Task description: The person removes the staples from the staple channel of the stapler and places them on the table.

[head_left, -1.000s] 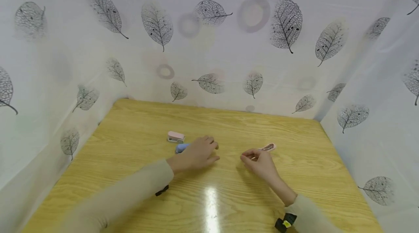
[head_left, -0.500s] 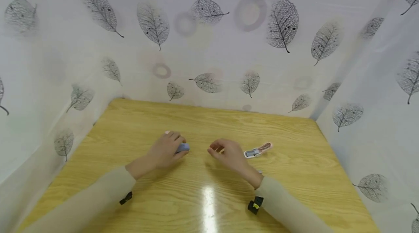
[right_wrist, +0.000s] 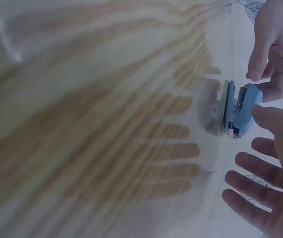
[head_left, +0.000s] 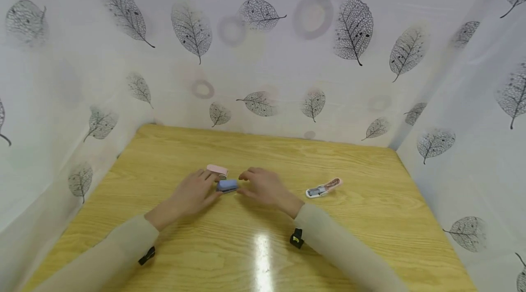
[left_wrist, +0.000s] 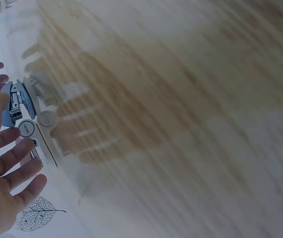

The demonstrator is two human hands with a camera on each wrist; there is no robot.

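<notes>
A small blue stapler (head_left: 227, 185) rests on the wooden table between my two hands. My left hand (head_left: 193, 193) is at its left end, thumb and forefinger spread on either side. From the right, my right hand (head_left: 265, 186) comes up to the other end with its fingers apart. The right wrist view shows the blue stapler (right_wrist: 245, 109) side-on, the right thumb right at its top and the other fingers straight. In the left wrist view the left fingers (left_wrist: 20, 171) are also spread. A pink stapler (head_left: 217, 170) lies just behind the blue one, partly covered by left fingertips.
A third stapler (head_left: 323, 188), pink and white with a grey inside, lies opened out on the right of the table (head_left: 349, 237). A leaf-patterned curtain (head_left: 263, 64) closes off the back and sides.
My right hand has moved left, from beside the opened stapler to the blue one. The left hand went left over the blue stapler, then drew back to its left end, uncovering it.
</notes>
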